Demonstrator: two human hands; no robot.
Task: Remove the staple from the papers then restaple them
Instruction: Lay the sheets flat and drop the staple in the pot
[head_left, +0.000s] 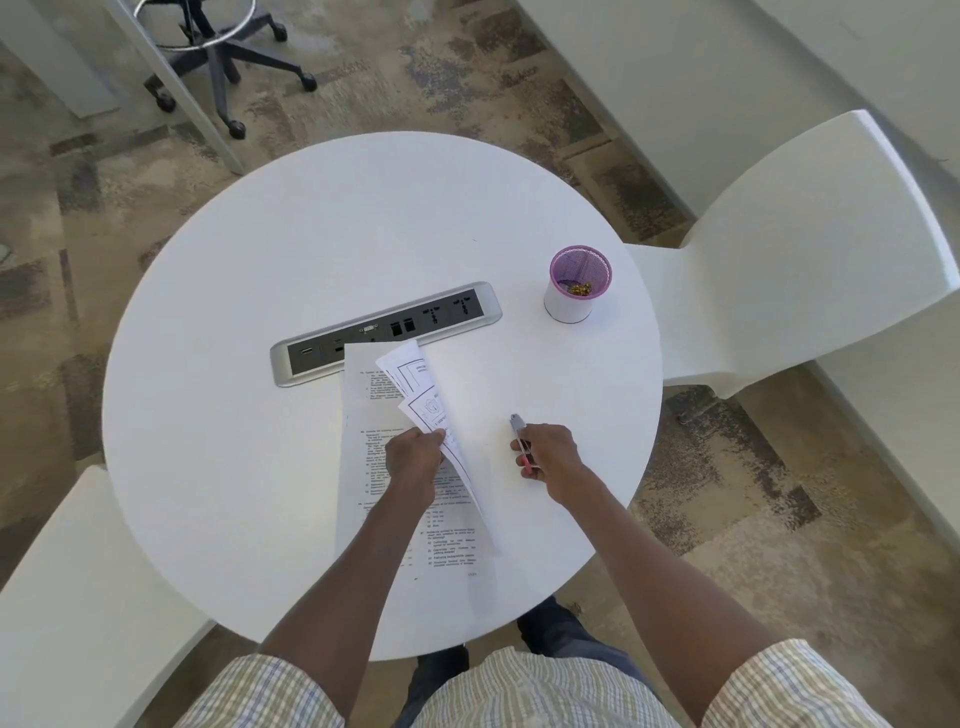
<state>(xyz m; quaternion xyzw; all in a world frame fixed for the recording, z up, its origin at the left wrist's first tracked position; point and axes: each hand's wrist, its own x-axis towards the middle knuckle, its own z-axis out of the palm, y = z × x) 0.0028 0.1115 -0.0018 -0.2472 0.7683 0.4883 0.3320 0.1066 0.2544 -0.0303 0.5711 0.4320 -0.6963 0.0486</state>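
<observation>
Papers lifted, stapler in hand

On the round table (260, 312) we pinch the top sheets of the papers (363, 415) with our left hand (413, 457), peeling them toward 2 o'clock; the bottom sheet lies flat. At 3 o'clock of them, our right hand (545, 454) is closed around the stapler (519, 431). A cup (576, 286) stands at 1 o'clock.

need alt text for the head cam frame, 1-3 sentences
Seen from above at a round white table, the left hand lifts folded-back pages of printed papers while the right hand grips a small stapler. A purple mesh cup and a recessed power strip lie beyond.
</observation>
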